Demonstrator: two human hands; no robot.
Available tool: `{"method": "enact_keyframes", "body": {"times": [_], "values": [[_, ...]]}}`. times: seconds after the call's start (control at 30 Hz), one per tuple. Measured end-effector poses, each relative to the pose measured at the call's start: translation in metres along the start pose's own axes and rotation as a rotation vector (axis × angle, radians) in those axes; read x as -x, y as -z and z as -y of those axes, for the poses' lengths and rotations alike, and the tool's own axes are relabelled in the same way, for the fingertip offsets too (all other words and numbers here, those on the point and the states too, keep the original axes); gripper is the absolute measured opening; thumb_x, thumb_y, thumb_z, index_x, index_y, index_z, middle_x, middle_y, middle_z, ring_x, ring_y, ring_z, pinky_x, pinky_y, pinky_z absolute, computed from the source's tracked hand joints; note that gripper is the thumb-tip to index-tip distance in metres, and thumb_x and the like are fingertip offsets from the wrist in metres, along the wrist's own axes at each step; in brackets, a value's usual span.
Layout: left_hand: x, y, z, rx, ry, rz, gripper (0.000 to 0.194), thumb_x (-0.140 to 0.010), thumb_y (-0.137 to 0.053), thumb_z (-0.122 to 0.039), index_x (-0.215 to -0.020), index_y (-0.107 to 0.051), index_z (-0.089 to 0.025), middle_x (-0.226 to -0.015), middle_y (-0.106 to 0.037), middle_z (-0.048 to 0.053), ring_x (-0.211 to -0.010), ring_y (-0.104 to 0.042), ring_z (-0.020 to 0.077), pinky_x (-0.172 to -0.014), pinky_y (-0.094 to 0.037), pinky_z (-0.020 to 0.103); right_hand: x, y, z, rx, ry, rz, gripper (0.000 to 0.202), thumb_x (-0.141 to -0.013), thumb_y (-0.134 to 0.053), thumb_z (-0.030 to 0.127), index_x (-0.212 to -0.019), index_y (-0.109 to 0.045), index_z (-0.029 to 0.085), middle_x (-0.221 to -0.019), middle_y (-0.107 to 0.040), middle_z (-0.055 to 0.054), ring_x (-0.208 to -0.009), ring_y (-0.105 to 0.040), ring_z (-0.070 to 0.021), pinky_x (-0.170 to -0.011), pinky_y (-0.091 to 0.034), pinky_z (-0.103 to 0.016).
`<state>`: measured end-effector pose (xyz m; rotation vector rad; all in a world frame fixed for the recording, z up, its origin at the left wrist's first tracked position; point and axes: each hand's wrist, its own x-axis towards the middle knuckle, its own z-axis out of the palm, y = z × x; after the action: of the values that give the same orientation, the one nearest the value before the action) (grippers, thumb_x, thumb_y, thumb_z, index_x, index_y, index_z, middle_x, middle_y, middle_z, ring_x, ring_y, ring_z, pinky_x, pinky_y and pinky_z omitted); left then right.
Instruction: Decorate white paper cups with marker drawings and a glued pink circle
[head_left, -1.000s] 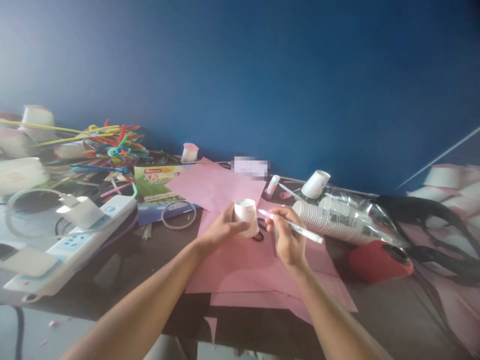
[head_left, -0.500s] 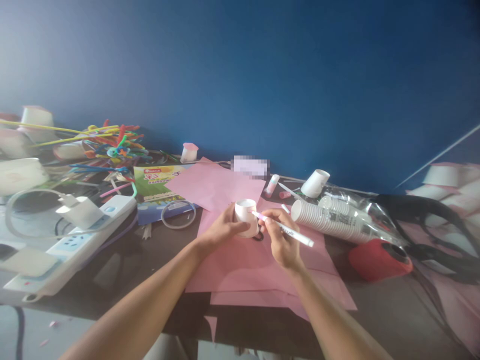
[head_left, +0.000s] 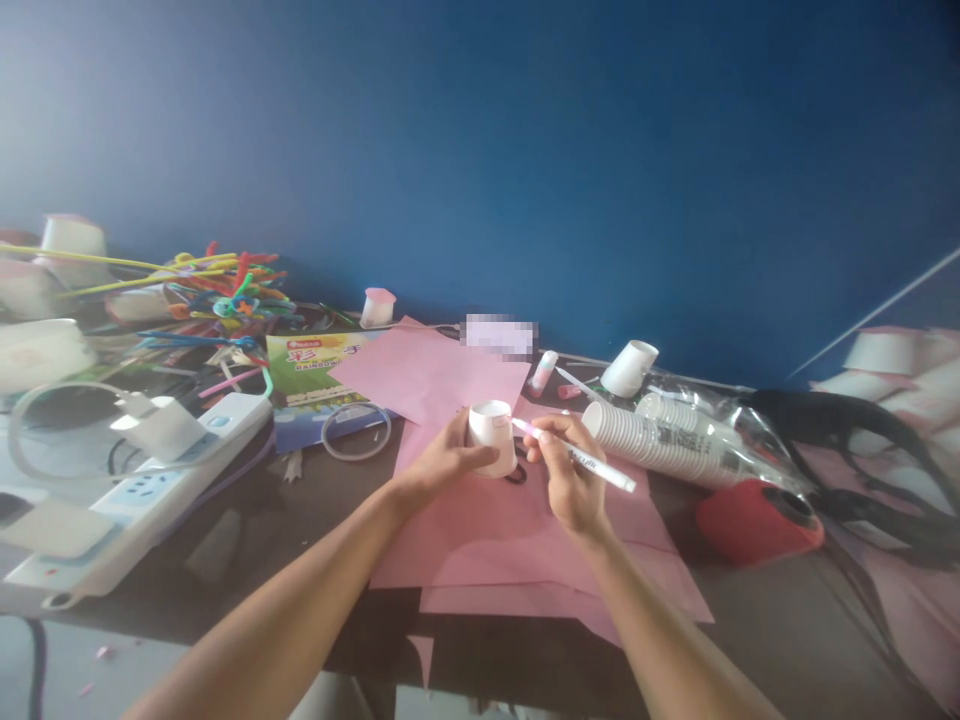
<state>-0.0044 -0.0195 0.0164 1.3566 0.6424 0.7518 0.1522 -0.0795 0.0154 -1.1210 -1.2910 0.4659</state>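
Note:
A white paper cup is upside down over the pink paper, its narrow base facing up. My left hand grips it from the left, with the thumb across its front. A small pinkish mark shows high on the cup's side. Between the fingers of my right hand is a white marker pen with a pink section near its tip. The tip points at the cup's upper right side; whether it touches, I cannot tell. A small dark ring-like thing lies beside the cup's lower right.
On the right are sleeved paper cups, a single cup and a red object. Left of me lie a power strip, a coloured-paper pack and pipe cleaners. A blue wall stands behind.
My right hand and the marker have shifted slightly right, drawing the tip from the cup's front toward its right edge. A pinkish mark shows where the tip was. My left hand stays put.

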Motion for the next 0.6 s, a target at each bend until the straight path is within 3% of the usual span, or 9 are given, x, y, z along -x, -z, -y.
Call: {"method": "enact_keyframes", "body": {"times": [0.2,0.3,0.47,0.6], "values": [[-0.001,0.001,0.003,0.010,-0.011,-0.003,0.039,-0.073,-0.061,-0.022,-0.111,-0.051,-0.018,-0.098,-0.063,0.005,-0.089,-0.062,0.0212,-0.075,-0.047,0.031,0.002,-0.001,0.000,0.011,-0.009,0.026,0.015,-0.088,-0.051,0.031,-0.082,-0.059,0.020,-0.067,-0.059,0.001,-0.056,-0.054,-0.0106,-0.052,-0.046,-0.024],[-0.002,0.004,0.006,-0.006,-0.013,-0.013,0.043,-0.074,-0.061,-0.025,-0.114,-0.050,-0.017,-0.102,-0.062,0.006,-0.092,-0.060,0.0219,-0.076,-0.046,0.031,0.000,-0.002,-0.004,-0.088,-0.015,-0.086,0.014,-0.088,-0.051,0.032,-0.087,-0.058,0.021,-0.068,-0.059,0.002,-0.056,-0.053,-0.0098,-0.056,-0.046,-0.024],[-0.008,0.007,0.014,0.022,-0.059,-0.022,0.044,-0.072,-0.063,-0.025,-0.113,-0.052,-0.016,-0.100,-0.061,0.006,-0.093,-0.057,0.0224,-0.074,-0.045,0.030,-0.005,-0.004,-0.014,-0.171,-0.142,-0.220,0.038,-0.092,-0.041,0.045,-0.123,-0.049,0.024,-0.092,-0.066,-0.004,-0.069,-0.061,-0.0134,-0.066,-0.051,-0.031],[-0.010,0.008,0.017,0.099,-0.098,0.010,0.046,-0.073,-0.059,-0.022,-0.118,-0.052,-0.017,-0.101,-0.062,0.006,-0.089,-0.057,0.0213,-0.076,-0.044,0.032,-0.002,-0.007,-0.017,-0.073,-0.211,-0.199,0.042,-0.092,-0.040,0.048,-0.122,-0.053,0.022,-0.113,-0.062,-0.010,-0.093,-0.062,-0.0185,-0.075,-0.051,-0.033]]}}
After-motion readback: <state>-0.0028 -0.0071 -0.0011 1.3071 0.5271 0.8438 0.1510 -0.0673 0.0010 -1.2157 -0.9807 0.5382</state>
